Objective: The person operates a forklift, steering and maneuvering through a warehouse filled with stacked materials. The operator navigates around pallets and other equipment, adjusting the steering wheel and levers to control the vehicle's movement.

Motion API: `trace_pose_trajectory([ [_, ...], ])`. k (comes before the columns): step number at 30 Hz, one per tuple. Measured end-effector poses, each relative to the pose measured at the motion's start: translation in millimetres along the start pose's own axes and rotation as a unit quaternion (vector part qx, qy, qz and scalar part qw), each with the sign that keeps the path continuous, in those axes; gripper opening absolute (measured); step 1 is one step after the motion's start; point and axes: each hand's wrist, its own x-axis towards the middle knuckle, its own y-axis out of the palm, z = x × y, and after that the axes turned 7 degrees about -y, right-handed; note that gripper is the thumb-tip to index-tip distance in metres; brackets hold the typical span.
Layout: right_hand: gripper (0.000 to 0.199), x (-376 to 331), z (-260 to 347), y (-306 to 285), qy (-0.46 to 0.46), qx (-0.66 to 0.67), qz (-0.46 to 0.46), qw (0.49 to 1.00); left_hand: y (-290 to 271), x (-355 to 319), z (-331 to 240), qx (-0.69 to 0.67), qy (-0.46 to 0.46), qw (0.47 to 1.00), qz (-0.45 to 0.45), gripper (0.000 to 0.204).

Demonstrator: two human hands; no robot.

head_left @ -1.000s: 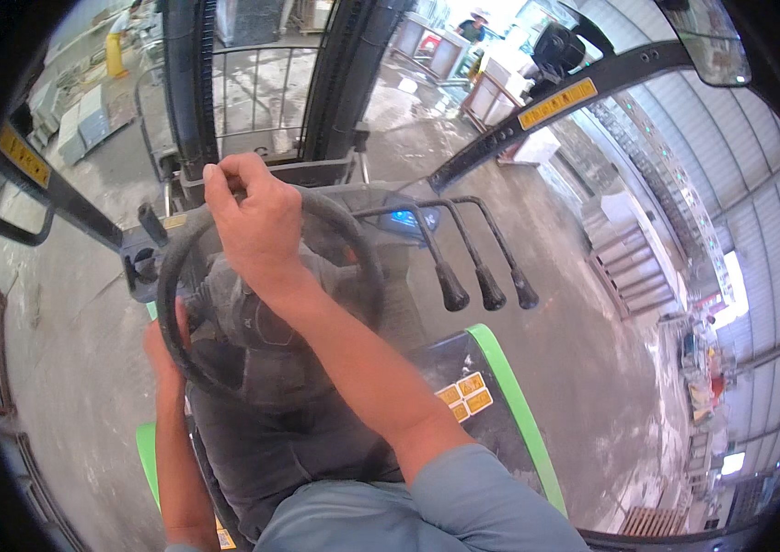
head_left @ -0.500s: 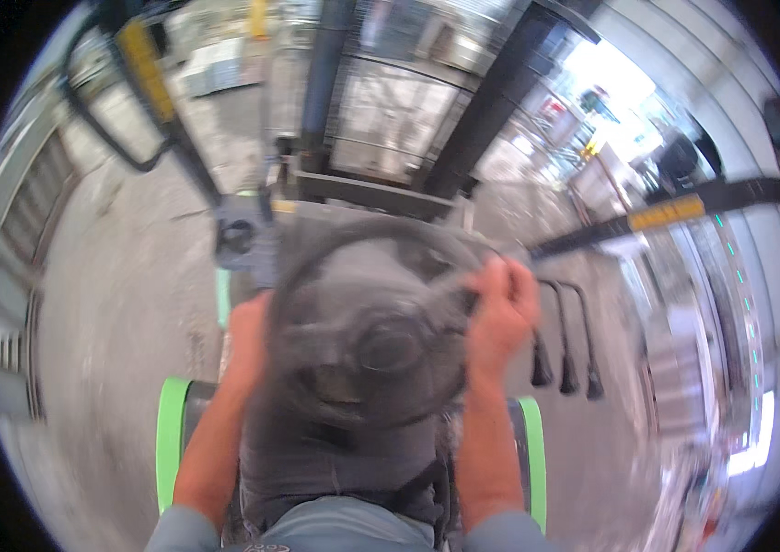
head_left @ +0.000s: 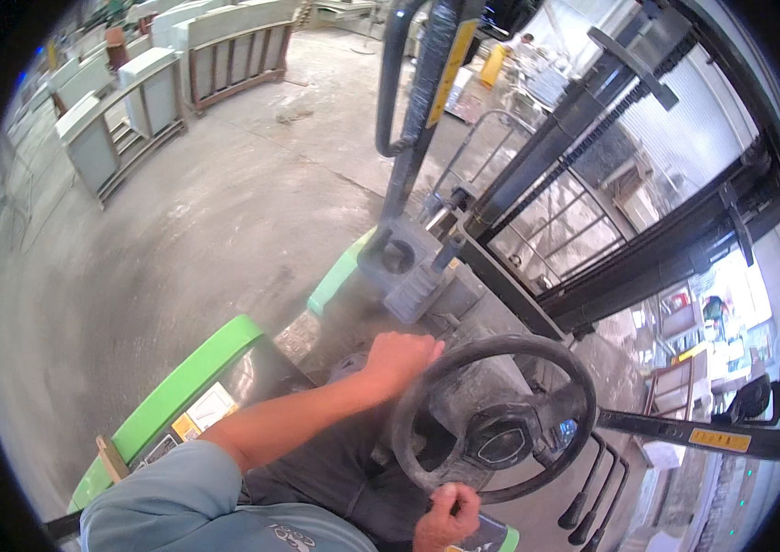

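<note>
A dark, dusty steering wheel (head_left: 580, 396) stands in front of me, with its hub and spokes in plain view. My left hand (head_left: 399, 361) is closed at the wheel's upper left rim, the forearm stretched across from the lower left. At the bottom of the rim my right hand (head_left: 448, 517) is curled in a grip, thumb uppermost. Several black-knobbed levers (head_left: 589, 501) rise right of the wheel, apart from both hands. Ahead is the dark mast (head_left: 551, 138) of this forklift.
Slabs on racks (head_left: 241, 55) stand at the far left. A green fender (head_left: 192, 382) lies beside my left arm. A black cab post (head_left: 427, 101) with a handle rises ahead, and another post (head_left: 657, 427) runs right. Concrete floor (head_left: 196, 230) spreads out on the left.
My view has swung left, bringing the slab racks in and shifting the wheel rightward. My right hand has gone from the wheel's upper right to its bottom rim; the left sits at its upper left.
</note>
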Motion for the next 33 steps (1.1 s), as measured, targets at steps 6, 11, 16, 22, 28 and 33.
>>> trace_pose_trajectory([
  [6, 0.006, 16, 26, 5, -0.053, 0.065, 0.104, 0.991, 7, -26, -22, -0.018, 0.007, 0.997, -0.072, 0.043],
  [11, 0.008, 30, 24, -4, -0.171, 0.044, 0.109, 0.978, 13, -46, -49, -0.032, -0.016, 0.999, -0.01, 0.042],
  [16, 0.006, 38, 26, -27, -0.187, 0.069, 0.133, 0.971, 23, -67, -72, -0.018, -0.017, 0.999, -0.022, 0.038],
  [22, 0.006, 21, 11, -68, -0.142, 0.059, 0.144, 0.977, 42, -96, -96, 0.014, 0.008, 1.0, -0.016, 0.018],
  [28, 0.026, -5, 37, -97, -0.05, 0.028, 0.133, 0.989, 44, -122, -111, -0.055, -0.032, 0.993, -0.102, 0.031],
  [33, 0.028, -43, 65, -89, -0.011, 0.061, 0.1, 0.993, 31, -154, -95, -0.088, -0.001, 0.989, -0.121, 0.039],
])
